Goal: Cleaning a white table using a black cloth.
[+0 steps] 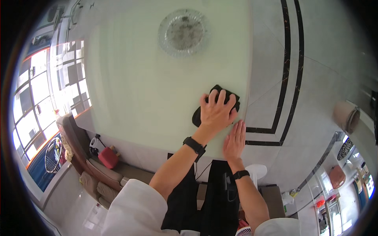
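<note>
My left hand point(217, 110) lies over a bunched black cloth point(198, 117) on the pale green tabletop point(141, 88). Its fingers are spread and bent, gripping the cloth against the surface near the right edge. Part of the cloth is hidden under the palm. Just below it, my right hand point(235, 140) rests flat along the table's right edge, fingers straight and thumb a little apart, with nothing in it. Black bands circle both wrists. Farther up the table sits a round dish of clear, ribbed glass point(186, 32).
A brown sofa point(103, 174) stands at lower left, with a red container point(108, 157) by it. A white round-topped stool point(256, 171) is beside my right forearm. Grey floor tiles point(265, 59) with dark stripes run along the table's right. Bright windows point(38, 88) lie left.
</note>
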Action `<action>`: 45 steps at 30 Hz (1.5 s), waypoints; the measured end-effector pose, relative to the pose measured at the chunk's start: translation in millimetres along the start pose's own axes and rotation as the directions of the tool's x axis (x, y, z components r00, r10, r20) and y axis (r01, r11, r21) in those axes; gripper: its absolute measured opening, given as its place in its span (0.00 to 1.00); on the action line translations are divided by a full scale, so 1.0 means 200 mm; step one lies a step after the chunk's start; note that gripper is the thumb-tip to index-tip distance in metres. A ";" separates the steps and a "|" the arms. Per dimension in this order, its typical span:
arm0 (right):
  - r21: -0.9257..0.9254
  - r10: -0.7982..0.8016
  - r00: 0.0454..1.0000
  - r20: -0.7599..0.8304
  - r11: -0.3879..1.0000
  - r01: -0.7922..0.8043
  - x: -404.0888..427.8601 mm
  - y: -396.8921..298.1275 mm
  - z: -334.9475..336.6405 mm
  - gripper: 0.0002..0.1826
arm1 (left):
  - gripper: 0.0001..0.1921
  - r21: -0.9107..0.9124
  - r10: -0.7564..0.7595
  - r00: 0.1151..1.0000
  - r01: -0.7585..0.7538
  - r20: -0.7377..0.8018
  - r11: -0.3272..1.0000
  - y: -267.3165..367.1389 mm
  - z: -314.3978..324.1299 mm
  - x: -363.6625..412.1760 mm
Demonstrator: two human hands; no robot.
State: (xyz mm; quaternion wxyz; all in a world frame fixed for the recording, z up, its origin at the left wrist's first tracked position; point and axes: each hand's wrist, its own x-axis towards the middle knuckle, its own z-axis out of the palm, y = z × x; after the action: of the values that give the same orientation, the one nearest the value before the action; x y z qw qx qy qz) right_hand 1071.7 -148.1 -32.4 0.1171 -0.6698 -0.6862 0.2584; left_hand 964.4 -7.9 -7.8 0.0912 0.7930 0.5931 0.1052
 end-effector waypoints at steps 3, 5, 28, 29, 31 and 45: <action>0.134 -0.016 0.999 -0.051 0.991 0.022 -0.02 0.05 -0.04 0.28 | 0.19 0.007 0.000 1.000 0.001 -0.021 1.000 0.02 0.02 -0.32; 0.317 0.135 0.979 -0.152 0.945 -0.081 -0.05 0.06 -0.08 0.26 | 0.19 0.008 0.014 1.000 -0.015 0.024 1.000 0.05 0.00 -0.51; -0.052 0.034 0.994 -0.100 0.998 -0.039 0.08 -0.27 -0.17 0.29 | 0.18 -0.011 0.221 0.973 -0.220 0.063 0.975 -0.60 -0.20 -0.53; -0.055 0.028 0.995 -0.098 0.998 -0.034 0.13 -0.34 -0.11 0.29 | 0.18 0.024 0.168 0.983 -0.171 0.072 0.985 -0.71 -0.23 -0.53; -0.063 -0.120 0.989 0.088 0.990 0.126 0.20 -0.47 0.02 0.35 | 0.19 0.068 0.072 0.997 -0.074 0.027 0.995 -0.95 -0.30 -0.56; -0.291 -0.176 0.984 0.000 0.942 0.168 0.22 -0.47 0.22 0.37 | 0.17 0.224 -0.359 0.910 0.402 -0.207 0.888 -1.70 -0.45 -0.76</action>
State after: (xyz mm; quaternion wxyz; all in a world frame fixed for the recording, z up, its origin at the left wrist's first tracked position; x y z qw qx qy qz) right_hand 964.6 -111.7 -29.4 0.0490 -0.6204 -0.7710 0.1353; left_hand 584.3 -56.6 -21.0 -0.0432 0.6549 0.7513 0.0694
